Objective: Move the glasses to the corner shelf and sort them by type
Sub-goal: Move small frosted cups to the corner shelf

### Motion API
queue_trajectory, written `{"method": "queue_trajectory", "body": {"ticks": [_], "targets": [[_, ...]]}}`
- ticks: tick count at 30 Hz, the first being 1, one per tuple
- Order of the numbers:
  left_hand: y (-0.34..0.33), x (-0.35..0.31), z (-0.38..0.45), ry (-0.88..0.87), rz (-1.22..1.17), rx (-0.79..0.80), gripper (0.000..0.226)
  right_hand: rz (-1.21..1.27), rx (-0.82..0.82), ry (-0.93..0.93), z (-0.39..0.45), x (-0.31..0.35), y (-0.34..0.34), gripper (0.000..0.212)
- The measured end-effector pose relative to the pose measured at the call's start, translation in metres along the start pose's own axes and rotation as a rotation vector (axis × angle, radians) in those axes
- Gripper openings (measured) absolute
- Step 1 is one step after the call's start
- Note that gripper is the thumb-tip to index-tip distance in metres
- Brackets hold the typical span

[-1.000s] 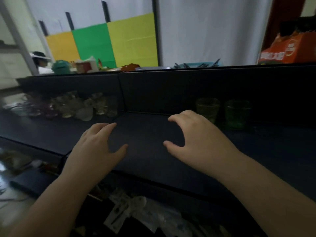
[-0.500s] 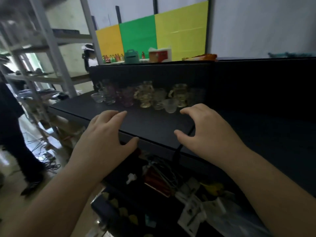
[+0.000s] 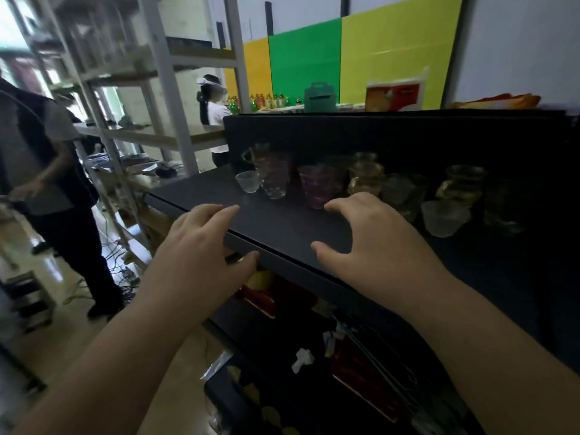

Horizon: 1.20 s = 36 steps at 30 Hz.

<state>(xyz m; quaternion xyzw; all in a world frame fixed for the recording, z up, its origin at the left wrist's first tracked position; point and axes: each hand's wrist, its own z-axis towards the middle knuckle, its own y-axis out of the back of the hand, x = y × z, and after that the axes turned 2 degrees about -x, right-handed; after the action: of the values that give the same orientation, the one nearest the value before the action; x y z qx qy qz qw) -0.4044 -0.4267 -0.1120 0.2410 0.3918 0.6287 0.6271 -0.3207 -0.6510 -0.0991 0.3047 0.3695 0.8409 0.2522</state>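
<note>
Several glasses stand in a cluster at the back of a dark shelf (image 3: 282, 224): a small clear cup (image 3: 248, 181), a tall clear tumbler (image 3: 275, 175), a purple patterned glass (image 3: 318, 186), amber handled mugs (image 3: 365, 178), and a small frosted bowl-shaped cup (image 3: 445, 217). My left hand (image 3: 201, 249) hovers over the shelf's front edge, fingers loosely spread, holding nothing. My right hand (image 3: 373, 240) hovers above the shelf just in front of the purple glass, fingers spread and empty.
A white metal rack (image 3: 169, 98) stands to the left. A person in dark trousers (image 3: 56, 189) stands in the aisle at the left; another person (image 3: 215, 111) stands further back. Cluttered packets lie on the lower shelf (image 3: 345, 356). Cables lie on the floor.
My view has swung left, away from two green glasses on the right, toward the glass cluster. Both hands have moved along with it and stay empty, now nearer the glasses.
</note>
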Motion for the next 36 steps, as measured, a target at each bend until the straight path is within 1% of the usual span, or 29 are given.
{"method": "queue_trajectory", "body": {"ticks": [6, 9, 12, 17, 23, 26, 28, 30, 33, 36], "targets": [[-0.009, 0.07, 0.046, 0.036, 0.031, -0.009, 0.078, 0.004, 0.037, 0.027, 0.057, 0.026, -0.041, 0.063], [-0.019, 0.1, 0.069, 0.027, -0.003, -0.001, 0.078, -0.031, 0.022, 0.027, 0.084, 0.035, -0.061, 0.062], [-0.036, 0.128, 0.092, 0.011, -0.052, 0.046, 0.079, -0.06, 0.024, -0.003, 0.108, 0.042, -0.081, 0.06], [-0.057, 0.184, 0.146, -0.077, -0.062, 0.096, 0.08, -0.133, 0.008, -0.066, 0.154, 0.057, -0.119, 0.06], [-0.079, 0.237, 0.208, -0.214, -0.14, 0.166, 0.082, -0.174, -0.088, -0.169, 0.206, 0.081, -0.162, 0.055], [-0.099, 0.249, 0.231, -0.262, -0.196, 0.211, 0.086, -0.18, -0.139, -0.205, 0.224, 0.091, -0.181, 0.054], [-0.114, 0.249, 0.245, -0.289, -0.234, 0.257, 0.086, -0.185, -0.144, -0.225, 0.231, 0.092, -0.189, 0.051], [-0.129, 0.244, 0.262, -0.327, -0.246, 0.295, 0.087, -0.214, -0.155, -0.252, 0.237, 0.088, -0.19, 0.05], [-0.153, 0.231, 0.291, -0.399, -0.256, 0.312, 0.091, -0.257, -0.199, -0.284, 0.251, 0.078, -0.188, 0.051], [-0.171, 0.219, 0.314, -0.442, -0.27, 0.373, 0.095, -0.27, -0.197, -0.288, 0.265, 0.07, -0.19, 0.052]]}}
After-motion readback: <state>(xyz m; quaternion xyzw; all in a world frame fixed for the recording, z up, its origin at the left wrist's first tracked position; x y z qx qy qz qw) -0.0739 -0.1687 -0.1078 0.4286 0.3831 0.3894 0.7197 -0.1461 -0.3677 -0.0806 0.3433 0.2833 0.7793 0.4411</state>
